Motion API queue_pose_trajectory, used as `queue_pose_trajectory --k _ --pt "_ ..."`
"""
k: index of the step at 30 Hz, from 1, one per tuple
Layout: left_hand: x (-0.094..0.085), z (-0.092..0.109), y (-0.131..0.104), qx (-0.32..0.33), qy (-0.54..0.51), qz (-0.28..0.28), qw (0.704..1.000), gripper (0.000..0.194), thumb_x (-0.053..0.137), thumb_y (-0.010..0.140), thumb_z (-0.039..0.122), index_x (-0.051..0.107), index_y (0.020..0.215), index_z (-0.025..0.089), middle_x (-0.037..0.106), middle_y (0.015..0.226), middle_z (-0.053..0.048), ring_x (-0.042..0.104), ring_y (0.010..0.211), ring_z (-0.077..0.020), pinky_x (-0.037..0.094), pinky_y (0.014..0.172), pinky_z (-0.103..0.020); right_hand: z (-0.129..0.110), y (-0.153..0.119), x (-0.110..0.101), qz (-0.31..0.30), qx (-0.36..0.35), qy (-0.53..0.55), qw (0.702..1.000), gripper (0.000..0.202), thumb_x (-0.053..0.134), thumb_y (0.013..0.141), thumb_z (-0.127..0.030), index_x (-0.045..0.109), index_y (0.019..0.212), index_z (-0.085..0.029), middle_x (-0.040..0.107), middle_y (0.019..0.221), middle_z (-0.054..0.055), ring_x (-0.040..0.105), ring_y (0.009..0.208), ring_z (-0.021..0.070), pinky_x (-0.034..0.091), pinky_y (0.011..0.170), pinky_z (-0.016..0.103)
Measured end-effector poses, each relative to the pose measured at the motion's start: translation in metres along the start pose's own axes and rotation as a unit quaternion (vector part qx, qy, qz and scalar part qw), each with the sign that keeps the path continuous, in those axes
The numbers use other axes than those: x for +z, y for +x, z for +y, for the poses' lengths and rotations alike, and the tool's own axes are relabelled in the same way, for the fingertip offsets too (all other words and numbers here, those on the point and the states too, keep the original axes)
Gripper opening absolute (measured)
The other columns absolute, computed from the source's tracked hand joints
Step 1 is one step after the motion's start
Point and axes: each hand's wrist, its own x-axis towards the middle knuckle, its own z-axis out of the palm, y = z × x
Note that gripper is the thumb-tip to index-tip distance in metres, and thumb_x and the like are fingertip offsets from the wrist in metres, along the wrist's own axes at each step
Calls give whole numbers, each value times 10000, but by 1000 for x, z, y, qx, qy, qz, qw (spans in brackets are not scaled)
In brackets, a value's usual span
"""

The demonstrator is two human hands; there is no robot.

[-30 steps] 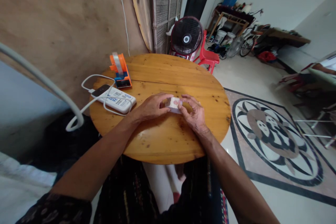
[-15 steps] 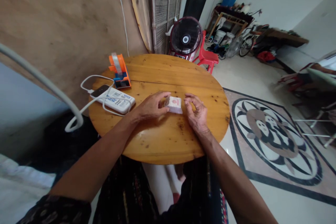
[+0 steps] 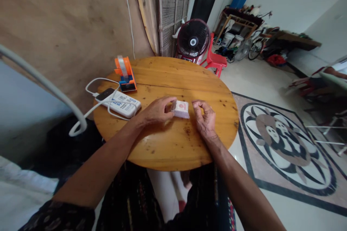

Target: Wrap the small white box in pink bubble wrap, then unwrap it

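Observation:
A small white block-shaped packet with red print (image 3: 181,108) rests on the round wooden table (image 3: 168,144). Its sides look pale and translucent; I cannot make out what is inside. My left hand (image 3: 158,111) holds the packet's left edge between thumb and fingers. Just right of the packet, apart from it, is my right hand (image 3: 205,117). Its thumb and index finger are brought together in a pinch, and whatever may be between the tips is too small to see.
An orange and blue tape dispenser (image 3: 126,74) stands at the table's back left. In front of it lies a white power strip or power bank (image 3: 120,104) with a looped white cable (image 3: 101,78). Behind the table are a fan (image 3: 193,39) and a red chair (image 3: 215,57).
The right thumb and index finger have drawn closer together. My left hand stays at the packet. The whole view has shifted slightly.

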Motion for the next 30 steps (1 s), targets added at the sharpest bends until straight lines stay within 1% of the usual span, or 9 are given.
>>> queue_pose_trajectory --k 3,6,11,17,24,28,30 --pt "0 1 0 -6 3 2 1000 576 612 748 266 564 1309 143 695 959 -65 643 898 -210 496 853 -319 1 0 0 -8 3 -2 1000 235 478 951 -407 615 879 -230 727 933 57 674 909 226 481 863 404" --pt "0 2 0 -5 8 2 1000 569 610 756 258 563 1307 126 692 986 -80 640 916 -216 498 859 -330 1 0 0 -14 0 -1 1000 227 484 949 -400 609 866 -229 723 923 55 670 898 221 476 854 393" --pt "3 1 0 -9 14 4 1000 590 616 758 249 539 1328 120 686 1044 -92 636 968 -222 493 886 -337 -1 0 0 -23 -8 4 1000 228 523 933 -406 585 809 -224 711 927 50 661 896 208 479 853 376" --pt "4 2 1 -23 21 10 999 645 648 744 263 506 1356 120 668 1130 -108 613 1061 -250 483 926 -365 -3 1 1 -37 -39 13 998 142 616 883 -366 607 924 -231 686 1098 83 644 1042 226 471 927 411" --pt "5 2 0 -9 24 13 1000 614 628 763 261 511 1352 135 619 1274 -119 608 1077 -242 483 943 -370 1 0 6 -61 -54 -19 996 182 643 855 -323 610 1012 -238 666 1185 102 625 1122 250 453 972 460" --pt "6 1 0 -8 23 17 1000 595 634 772 273 519 1341 144 638 1236 -111 611 1067 -241 486 935 -369 -2 4 6 -72 -43 -11 996 203 649 848 -339 614 1018 -235 650 1213 114 614 1146 259 457 983 468" --pt "5 1 1 -10 22 16 1000 582 638 777 280 526 1332 146 645 1218 -110 611 1069 -245 487 931 -374 -5 8 5 -88 -43 -9 995 225 658 842 -346 614 1031 -232 630 1245 123 600 1173 265 450 998 480"
